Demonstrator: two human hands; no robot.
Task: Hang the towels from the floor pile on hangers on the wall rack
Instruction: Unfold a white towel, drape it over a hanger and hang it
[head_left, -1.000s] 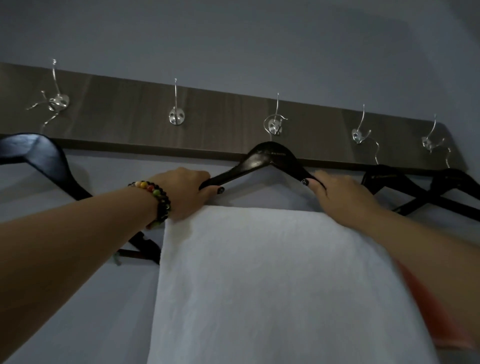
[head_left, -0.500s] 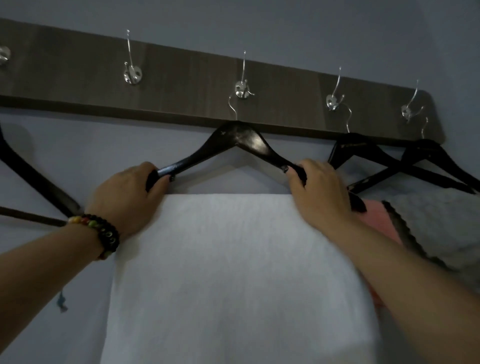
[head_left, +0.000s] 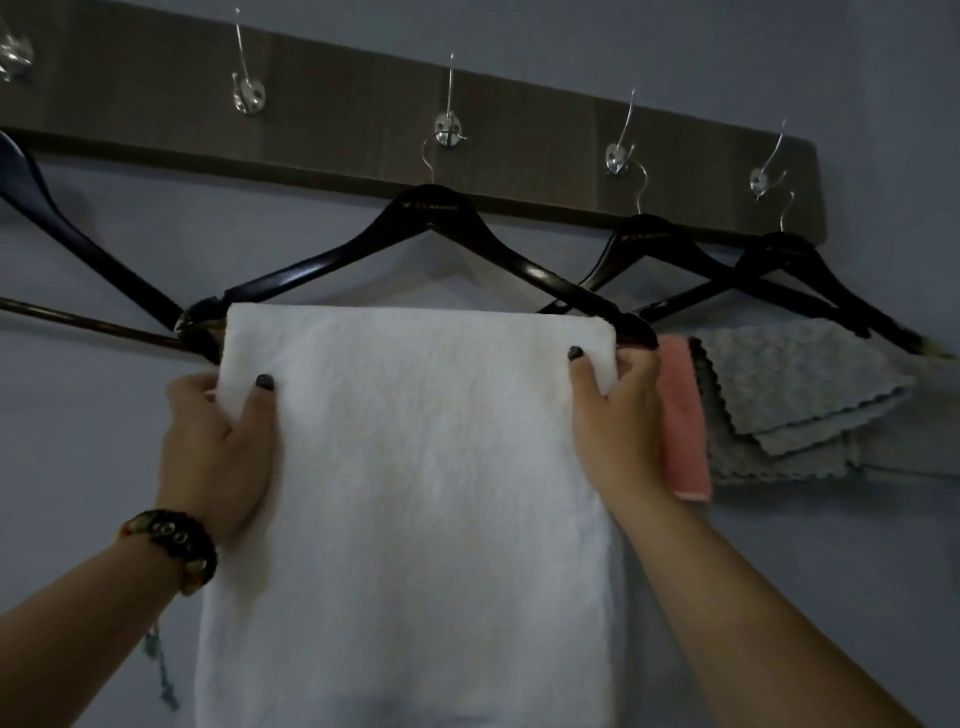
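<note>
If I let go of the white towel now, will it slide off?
Probably stays: the white towel drapes limply over the black hanger bar. It looks soft and floppy, bunching where the left hand and right hand pinch it. Uneven sides could creep.

The scene is dim and bluish-grey, with soft, even light and no visible lamp. The white towel (head_left: 415, 493) is the brightest area. Small glints show on the metal hooks (head_left: 448, 132) and the glossy black hanger (head_left: 431, 208). Wide-angle bending curves the wall rack (head_left: 519, 156) toward the edges, and detail is soft throughout.
</note>
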